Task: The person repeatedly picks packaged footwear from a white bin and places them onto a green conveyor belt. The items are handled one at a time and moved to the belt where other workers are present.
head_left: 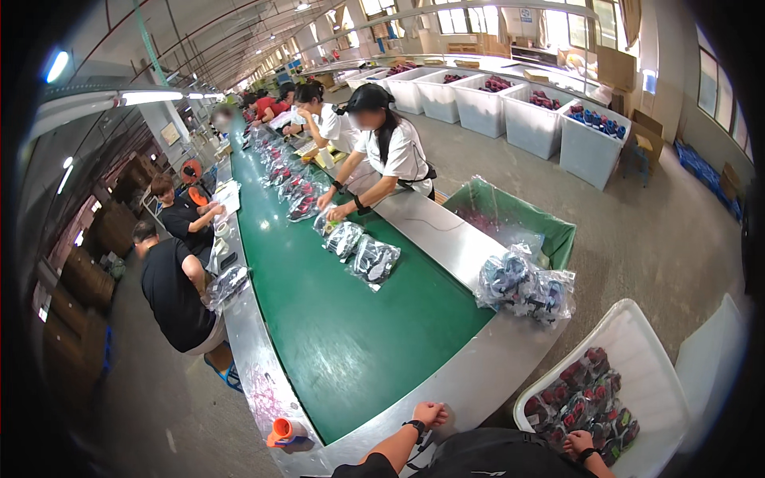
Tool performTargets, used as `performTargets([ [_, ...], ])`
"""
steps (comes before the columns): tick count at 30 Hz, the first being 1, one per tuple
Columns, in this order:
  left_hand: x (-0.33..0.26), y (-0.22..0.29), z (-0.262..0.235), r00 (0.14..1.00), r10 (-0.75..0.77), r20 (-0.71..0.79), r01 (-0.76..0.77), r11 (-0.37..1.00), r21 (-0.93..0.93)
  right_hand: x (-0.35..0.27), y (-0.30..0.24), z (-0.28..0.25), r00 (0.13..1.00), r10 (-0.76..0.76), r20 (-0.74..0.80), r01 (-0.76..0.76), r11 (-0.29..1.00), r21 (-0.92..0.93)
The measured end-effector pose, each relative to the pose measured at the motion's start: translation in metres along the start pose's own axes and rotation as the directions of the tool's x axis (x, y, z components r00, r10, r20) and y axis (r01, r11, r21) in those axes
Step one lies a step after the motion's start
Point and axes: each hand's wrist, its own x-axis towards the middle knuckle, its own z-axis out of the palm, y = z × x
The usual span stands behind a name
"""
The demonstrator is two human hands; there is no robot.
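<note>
My left hand (430, 414), with a dark band at the wrist, rests by the near metal border (382, 436) of the green conveyor belt (335, 342). Its fingers are curled in and nothing shows in them. Low on the right, my right hand (579, 443) reaches into a large white bin (637, 338). Its fingers are bent against the clear-bagged red and black items (586, 398) lying in there. What they grip, if anything, is hidden.
Bagged items (526, 287) are heaped on the belt's right border, before a green-lined bin (550, 239). An orange cup (283, 432) stands front left. A co-worker in white (390, 151) handles bags (373, 259) on the belt; others sit left. Filled white bins (591, 147) line the back.
</note>
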Motion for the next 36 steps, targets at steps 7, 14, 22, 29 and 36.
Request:
performTargets([
  [7,0.005,-0.013,0.004,0.997,0.049,-0.052,-0.058,0.980,-0.191,0.015,-0.006,-0.027,0.999,0.040,-0.010,-0.040,0.999,0.022],
  [14,0.006,-0.012,0.000,0.999,0.017,-0.029,-0.022,0.985,-0.172,0.032,0.023,-0.025,0.995,0.075,-0.068,-0.078,0.996,-0.037],
  [22,0.005,-0.007,-0.002,1.000,-0.023,0.002,0.023,0.992,-0.124,0.031,0.050,-0.019,0.998,0.018,-0.060,-0.023,0.996,-0.090],
  [29,0.004,-0.009,-0.003,1.000,-0.011,0.006,0.011,0.991,-0.134,0.027,0.068,-0.019,0.998,0.008,-0.068,-0.005,0.999,0.033],
  [36,0.001,-0.010,-0.003,1.000,0.006,0.014,-0.003,0.988,-0.156,0.040,0.093,-0.012,0.991,-0.112,-0.076,0.113,0.994,0.009],
])
